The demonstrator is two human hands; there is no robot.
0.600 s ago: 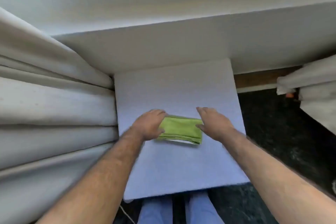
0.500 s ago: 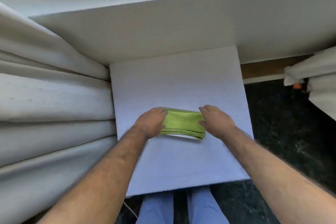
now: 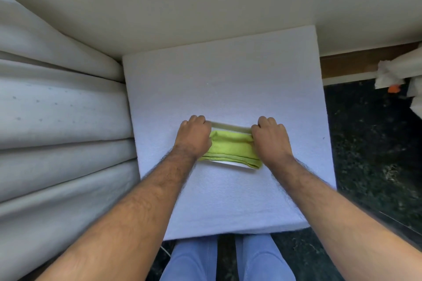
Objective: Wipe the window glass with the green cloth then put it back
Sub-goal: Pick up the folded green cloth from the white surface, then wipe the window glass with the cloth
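A folded green cloth [image 3: 230,149] lies on a white foam board [image 3: 228,89] in front of me, with a thin white layer showing under its near edge. My left hand [image 3: 194,136] is closed on the cloth's left end. My right hand [image 3: 270,138] is closed on its right end. Both sets of fingers curl over the cloth's far edge, which is lifted a little off the board. The window glass is out of view.
Pale curtain folds [image 3: 59,116] hang along the left. A white wall or sill [image 3: 205,7] runs across the top. Dark speckled floor [image 3: 370,143] lies to the right, with more curtain and an orange bit [image 3: 394,89] at far right. My legs [image 3: 226,260] show below.
Both hands have gone from resting beside the cloth with fingers spread to closing on its two ends. The camera has tilted down, and the cloth's far edge is raised.
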